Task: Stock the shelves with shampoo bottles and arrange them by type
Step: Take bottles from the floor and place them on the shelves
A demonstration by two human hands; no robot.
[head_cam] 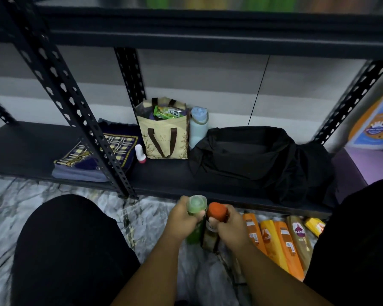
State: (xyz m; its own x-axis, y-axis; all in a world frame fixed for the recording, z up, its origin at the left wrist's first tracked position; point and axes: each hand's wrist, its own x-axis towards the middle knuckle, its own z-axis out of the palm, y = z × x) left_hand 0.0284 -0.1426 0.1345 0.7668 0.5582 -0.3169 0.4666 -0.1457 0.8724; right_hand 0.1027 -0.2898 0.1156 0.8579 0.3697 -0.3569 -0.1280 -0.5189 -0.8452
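Observation:
My left hand (181, 219) grips a green shampoo bottle (196, 206) near its cap, upright above the marble floor. Right beside it, my right hand (227, 228) holds a brown bottle with an orange cap (217, 212). The two bottles touch side by side just in front of the bottom shelf's edge (164, 188). Several orange and gold shampoo bottles (283, 239) lie in a row on the floor to the right of my hands.
On the black bottom shelf sit a folded patterned mat (93, 157), a small white roll-on (140, 153), a beige tote bag (166, 133), a pale blue water bottle (198, 129) and a black duffel bag (259, 155). A black upright post (80, 120) stands at the left. My knees flank the floor space.

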